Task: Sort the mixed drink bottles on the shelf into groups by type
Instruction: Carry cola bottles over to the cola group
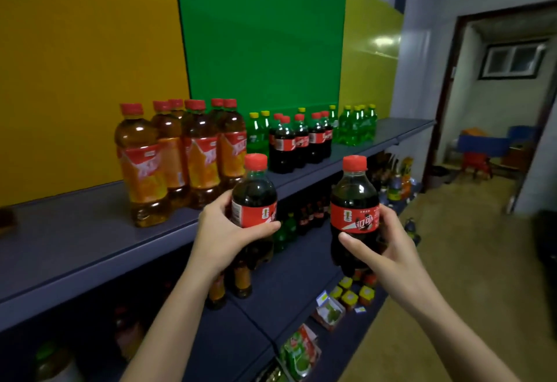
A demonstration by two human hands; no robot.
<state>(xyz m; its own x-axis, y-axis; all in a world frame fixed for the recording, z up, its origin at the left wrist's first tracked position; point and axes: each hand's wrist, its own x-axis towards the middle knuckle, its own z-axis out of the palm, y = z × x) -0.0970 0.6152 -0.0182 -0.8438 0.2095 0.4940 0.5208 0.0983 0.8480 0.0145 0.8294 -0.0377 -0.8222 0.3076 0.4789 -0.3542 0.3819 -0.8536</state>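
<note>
Dark cola bottles [253, 197] in both hands [224, 231]

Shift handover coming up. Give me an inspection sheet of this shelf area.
Surface: top shelf, bare at its left end.
Job's things: amber tea bottles grouped left; cola bottles mid-shelf with green soda bottles behind and to the right.
Clutter: mixed bottles and snack packs on the lower shelves.
Grippers: left hand holds a cola bottle; right hand holds a second cola bottle.
Cables: nothing seen.
Surroundings: open doorway on the right.
</note>
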